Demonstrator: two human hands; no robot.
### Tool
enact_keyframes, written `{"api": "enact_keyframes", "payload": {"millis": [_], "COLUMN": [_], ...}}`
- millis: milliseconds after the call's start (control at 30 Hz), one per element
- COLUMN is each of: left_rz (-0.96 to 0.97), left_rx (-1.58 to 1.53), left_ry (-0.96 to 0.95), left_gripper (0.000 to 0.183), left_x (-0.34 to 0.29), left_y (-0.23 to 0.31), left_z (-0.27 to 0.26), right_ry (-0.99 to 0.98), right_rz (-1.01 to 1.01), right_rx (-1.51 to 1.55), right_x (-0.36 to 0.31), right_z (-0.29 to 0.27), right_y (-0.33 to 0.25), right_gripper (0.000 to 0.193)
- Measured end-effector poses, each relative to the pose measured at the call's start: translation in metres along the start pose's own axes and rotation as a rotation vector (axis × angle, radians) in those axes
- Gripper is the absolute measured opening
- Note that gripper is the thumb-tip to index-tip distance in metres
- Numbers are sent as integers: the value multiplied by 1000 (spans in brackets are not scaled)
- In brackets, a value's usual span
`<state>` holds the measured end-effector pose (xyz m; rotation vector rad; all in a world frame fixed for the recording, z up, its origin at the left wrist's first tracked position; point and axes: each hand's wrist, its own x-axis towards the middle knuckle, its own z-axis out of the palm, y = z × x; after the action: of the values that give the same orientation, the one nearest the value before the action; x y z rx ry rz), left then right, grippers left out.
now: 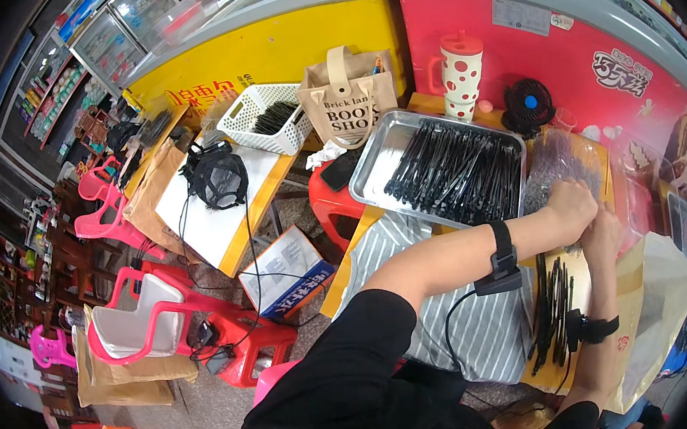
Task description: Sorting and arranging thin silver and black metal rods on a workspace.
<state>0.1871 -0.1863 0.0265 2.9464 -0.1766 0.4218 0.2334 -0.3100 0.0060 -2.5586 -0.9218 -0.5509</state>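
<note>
My left hand (572,210) and my right hand (601,233) meet at the right side of the table, fingers curled in and pressed close together. Whatever they pinch is hidden behind the knuckles. Just beyond them lies a clear plastic bag (558,162) of thin greyish pieces. Left of the bag, a metal tray (377,180) holds a heap of thin black sticks (455,172). More black sticks (553,314) lie in a loose bundle on the table, between my two forearms. Each wrist wears a black strap with a small cabled box.
Behind the tray stand a polka-dot tumbler (462,75), a small black fan (528,104) and a tan tote bag (346,98). A white basket (256,117) of black sticks sits further left. Striped cloth (469,318) covers the table's front; a pale plastic bag (658,300) lies right.
</note>
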Motion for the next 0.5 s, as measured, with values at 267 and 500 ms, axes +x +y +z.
{"api": "enact_keyframes", "payload": {"millis": [267,500], "left_rz": [78,108], "left_rx": [-2,-43], "left_ry": [-48,-35], "left_gripper": [24,25], "left_x": [-10,-19], "left_y": [-13,-15], "left_z": [-10,-13], "right_ry": [1,9], "right_rz": [25,38], "right_rx": [29,31], "right_x": [-5,-17], "right_z": [3,-7], "right_y": [16,14], "right_gripper": [10,13]}}
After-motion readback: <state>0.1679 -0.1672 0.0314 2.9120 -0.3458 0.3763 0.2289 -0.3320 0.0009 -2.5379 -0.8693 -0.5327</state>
